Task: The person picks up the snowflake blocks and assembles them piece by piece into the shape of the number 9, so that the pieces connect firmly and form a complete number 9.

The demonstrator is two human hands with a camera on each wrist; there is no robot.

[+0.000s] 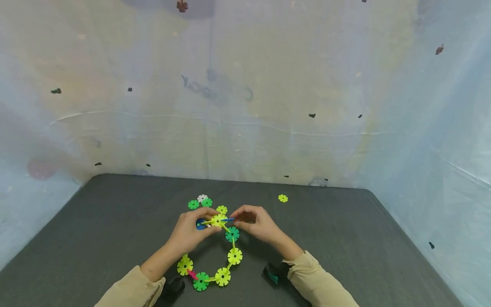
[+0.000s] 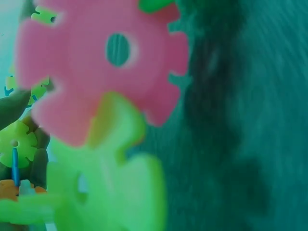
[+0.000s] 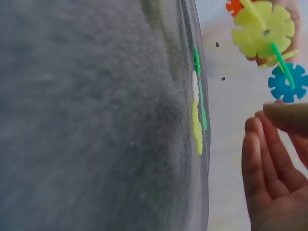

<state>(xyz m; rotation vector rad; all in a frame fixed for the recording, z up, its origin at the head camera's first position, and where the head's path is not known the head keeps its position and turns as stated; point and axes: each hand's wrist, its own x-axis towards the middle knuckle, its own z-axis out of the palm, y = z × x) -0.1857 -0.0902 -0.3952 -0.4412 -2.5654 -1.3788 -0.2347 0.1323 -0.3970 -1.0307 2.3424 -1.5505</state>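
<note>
My left hand (image 1: 193, 228) pinches a yellow notched disc (image 1: 218, 220) between fingers and thumb, lifting the upper end of a chain of linked plastic discs. A blue notched disc (image 3: 288, 83) sticks out of the chain to the right of it, edge-on in the head view. My right hand (image 1: 258, 222) has bent fingers at the blue disc's outer edge; I cannot tell whether they grip it. Green and yellow discs (image 1: 235, 256) curve down the right side and round the bottom. A pink disc (image 2: 103, 57) fills much of the left wrist view.
Behind the hands lie loose discs: two green (image 1: 193, 204), one white (image 1: 202, 198) and one yellow (image 1: 221, 209). Another yellow disc (image 1: 282, 198) sits apart on the right. The dark table (image 1: 364, 238) ends at a pale sheet wall (image 1: 245, 140).
</note>
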